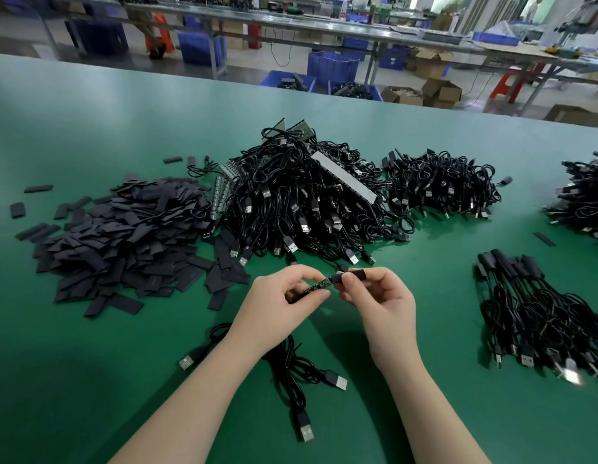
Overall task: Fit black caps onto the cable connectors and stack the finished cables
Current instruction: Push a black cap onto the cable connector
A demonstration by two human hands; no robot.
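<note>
My left hand pinches a small green circuit-board connector above the green table. My right hand pinches a flat black cap, whose open end sits over the tip of the board. Black cables with USB plugs hang from under my left hand and lie on the table below it. A heap of flat black caps lies to the left. A big tangle of uncapped cables is straight ahead. Capped cables lie in a stack at the right.
A second cable pile sits behind right, and another at the right edge. A lone cap lies near it. Beyond the table's far edge are workbenches, blue crates and cardboard boxes.
</note>
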